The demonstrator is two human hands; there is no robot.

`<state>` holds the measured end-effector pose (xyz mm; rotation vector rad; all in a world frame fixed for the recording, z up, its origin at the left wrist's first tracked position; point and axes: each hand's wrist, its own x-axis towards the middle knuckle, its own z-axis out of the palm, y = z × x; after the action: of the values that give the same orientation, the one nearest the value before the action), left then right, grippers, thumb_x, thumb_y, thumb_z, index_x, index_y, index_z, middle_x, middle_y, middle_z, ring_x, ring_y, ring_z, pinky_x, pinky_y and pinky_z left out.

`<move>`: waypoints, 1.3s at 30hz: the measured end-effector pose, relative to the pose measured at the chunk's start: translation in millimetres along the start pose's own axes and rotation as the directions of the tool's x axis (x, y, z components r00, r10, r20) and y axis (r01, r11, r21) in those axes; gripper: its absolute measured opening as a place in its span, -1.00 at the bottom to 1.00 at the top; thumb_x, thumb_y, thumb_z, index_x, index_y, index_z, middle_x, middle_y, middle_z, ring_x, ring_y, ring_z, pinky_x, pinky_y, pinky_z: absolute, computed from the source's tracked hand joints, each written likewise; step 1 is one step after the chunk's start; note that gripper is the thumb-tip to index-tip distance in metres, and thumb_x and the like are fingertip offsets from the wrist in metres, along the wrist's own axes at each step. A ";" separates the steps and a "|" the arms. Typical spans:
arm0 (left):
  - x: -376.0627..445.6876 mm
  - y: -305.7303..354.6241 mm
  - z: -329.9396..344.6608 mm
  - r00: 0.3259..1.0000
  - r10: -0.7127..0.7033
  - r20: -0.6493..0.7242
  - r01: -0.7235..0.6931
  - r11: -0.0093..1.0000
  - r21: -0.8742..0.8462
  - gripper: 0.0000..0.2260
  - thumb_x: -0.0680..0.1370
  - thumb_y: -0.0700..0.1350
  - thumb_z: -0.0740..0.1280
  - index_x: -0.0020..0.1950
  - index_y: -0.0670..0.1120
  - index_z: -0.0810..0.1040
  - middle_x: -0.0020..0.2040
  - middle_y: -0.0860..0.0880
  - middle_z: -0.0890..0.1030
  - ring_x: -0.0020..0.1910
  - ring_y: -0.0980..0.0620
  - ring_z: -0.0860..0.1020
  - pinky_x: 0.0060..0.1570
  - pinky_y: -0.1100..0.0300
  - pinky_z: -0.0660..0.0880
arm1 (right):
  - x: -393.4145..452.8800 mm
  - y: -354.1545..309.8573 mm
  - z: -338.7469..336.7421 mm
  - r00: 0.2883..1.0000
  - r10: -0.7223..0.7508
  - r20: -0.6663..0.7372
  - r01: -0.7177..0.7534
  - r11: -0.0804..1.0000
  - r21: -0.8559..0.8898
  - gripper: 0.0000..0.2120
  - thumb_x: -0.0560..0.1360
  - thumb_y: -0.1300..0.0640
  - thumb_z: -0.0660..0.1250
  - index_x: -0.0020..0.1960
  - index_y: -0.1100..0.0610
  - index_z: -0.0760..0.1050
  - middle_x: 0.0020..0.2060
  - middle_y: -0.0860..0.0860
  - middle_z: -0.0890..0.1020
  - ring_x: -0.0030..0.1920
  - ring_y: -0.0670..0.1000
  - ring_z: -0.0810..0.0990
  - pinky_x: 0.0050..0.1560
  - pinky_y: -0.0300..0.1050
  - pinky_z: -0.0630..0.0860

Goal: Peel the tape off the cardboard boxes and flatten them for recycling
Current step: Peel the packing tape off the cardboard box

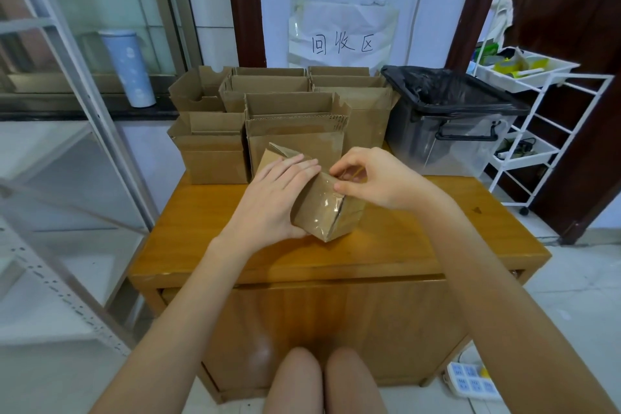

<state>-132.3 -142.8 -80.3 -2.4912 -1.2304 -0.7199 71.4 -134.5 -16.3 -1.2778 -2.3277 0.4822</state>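
While the left hand (275, 198) lies flat, fingers pressed together, on a small box (322, 208) on the table (420, 245), right hand (373, 178) fingers pinching clear tape (347, 175) at its far edge.

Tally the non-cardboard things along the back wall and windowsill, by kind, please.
Pale blue patterned tumbler: 1
White paper sign with handwriting: 1
Clear plastic bin with black liner: 1
White wire trolley: 1
Total: 4

the small cardboard box (324, 208) in front of me sits tilted on one corner, clear shiny tape (322, 203) running down its face. behind it stand the other open boxes (289, 111), flaps up.
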 end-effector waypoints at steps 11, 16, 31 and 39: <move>-0.3 -2.7 -0.9 0.999 -0.023 0.028 0.023 1.000 0.005 -0.10 0.19 0.16 0.57 0.44 -0.10 0.33 0.41 -0.05 0.42 0.44 -0.07 0.31 0.39 0.02 0.19 | -1.8 -6.1 5.6 0.997 -0.024 -0.071 0.019 0.997 -0.070 -0.79 0.51 0.17 0.38 0.14 0.13 0.60 -0.06 -0.05 0.54 -0.02 -0.05 0.56 0.12 -0.12 0.53; 5.1 -4.8 -9.5 0.996 -0.055 0.070 0.054 0.998 0.021 -0.05 0.23 0.24 0.54 0.50 -0.06 0.26 0.47 -0.02 0.34 0.48 -0.03 0.25 0.41 0.05 0.12 | -0.6 -3.7 8.8 0.986 -0.039 -0.161 0.015 0.989 -0.149 -0.77 0.56 0.20 0.30 0.19 0.14 0.59 0.00 0.00 0.58 0.04 0.00 0.55 0.16 -0.05 0.48; 39.6 -3.7 -38.8 0.966 -0.150 0.209 0.140 0.988 0.061 0.02 0.18 0.58 0.21 0.49 0.02 0.30 0.47 0.06 0.34 0.40 0.01 0.28 0.37 0.07 0.15 | -9.0 -14.3 -0.5 0.992 -0.036 -0.124 -0.007 0.944 -0.329 -0.49 0.33 -0.28 0.42 0.19 -0.05 0.54 0.25 -0.09 0.42 0.24 -0.06 0.34 0.09 -0.14 0.36; 42.6 -0.2 -29.4 0.938 -0.214 0.275 0.200 0.977 0.078 -0.14 0.30 0.47 0.28 0.50 0.06 0.29 0.47 0.06 0.33 0.41 0.00 0.25 0.36 0.03 0.19 | -9.3 -14.9 4.2 0.998 0.003 -0.063 -0.022 0.954 -0.299 -0.63 0.44 -0.12 0.39 0.17 0.03 0.58 0.18 -0.04 0.53 0.08 -0.02 0.50 0.08 -0.11 0.46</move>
<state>-119.7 -127.5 -32.5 -2.5118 -1.6076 -0.3800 63.2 -150.5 -14.4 -1.4197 -2.4069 0.0901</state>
